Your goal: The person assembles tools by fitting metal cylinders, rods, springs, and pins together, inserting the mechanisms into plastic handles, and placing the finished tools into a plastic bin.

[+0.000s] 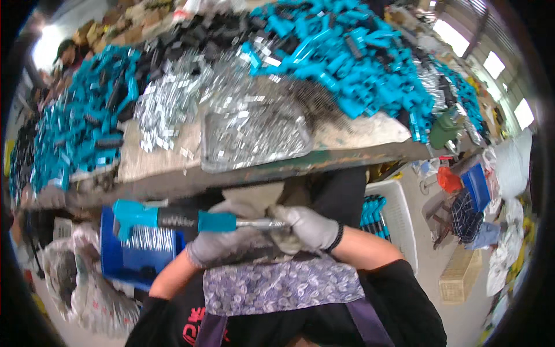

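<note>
A teal-and-black pistol-shaped tool (179, 220) with a metal shaft lies sideways in front of my body, its hooked teal end to the left. My left hand (222, 246), in a pale work glove, is closed around the tool's teal collar from below. My right hand (309, 225), gloved too and with a dark band at the wrist, grips the metal shaft near its right end. What the right fingertips touch is partly hidden and blurred.
Before me stands a workbench (260, 174) heaped with teal plastic shells (347, 63), black parts (202, 34) and a tray (211, 165) of shiny metal pieces. A blue bin (110, 254) with metal rods is at left, a white basket (407, 231) of similar teal-black tools at right.
</note>
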### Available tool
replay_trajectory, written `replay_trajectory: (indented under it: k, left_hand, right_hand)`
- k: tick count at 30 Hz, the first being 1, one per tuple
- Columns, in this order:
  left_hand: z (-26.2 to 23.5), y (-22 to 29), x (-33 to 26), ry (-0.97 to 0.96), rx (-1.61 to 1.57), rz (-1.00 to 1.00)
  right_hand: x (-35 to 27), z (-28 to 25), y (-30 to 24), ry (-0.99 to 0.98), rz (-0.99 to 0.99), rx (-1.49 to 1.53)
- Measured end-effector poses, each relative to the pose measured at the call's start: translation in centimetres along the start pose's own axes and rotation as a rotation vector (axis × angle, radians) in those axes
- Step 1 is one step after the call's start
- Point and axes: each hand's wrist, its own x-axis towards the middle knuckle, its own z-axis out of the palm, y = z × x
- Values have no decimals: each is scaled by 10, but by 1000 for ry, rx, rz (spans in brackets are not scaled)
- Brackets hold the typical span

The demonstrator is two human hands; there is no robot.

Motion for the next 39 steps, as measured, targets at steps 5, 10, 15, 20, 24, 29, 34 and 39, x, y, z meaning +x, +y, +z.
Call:
replay_trajectory:
  k: [5,10,15,20,24,29,34,39]
  left_hand:
    - [8,9,4,299,-356,-380]
    - [-2,4,6,98,-169,-23]
    - [12,16,19,208,-22,-124]
    - [19,-3,12,330,-201,-117]
    - [19,13,23,231,45,-139]
    - [28,-8,21,210,-31,-164]
    - [12,-99,32,-442,692,233]
    - [16,-53,30,-355,436,-75]
  right_hand:
    - [11,15,-38,486,-1144,-1488]
    - [7,24,-20,145,-541,-572]
    - [16,9,-21,692,-1258,-1215]
    - [10,4,-7,175,-732,-660]
    - [14,9,-5,365,-710,-532]
    - [27,-9,3,674,-1105,-1060]
    - [20,1,-6,310,-663,-527]
    - [-47,-63,-7,483,-486,-56]
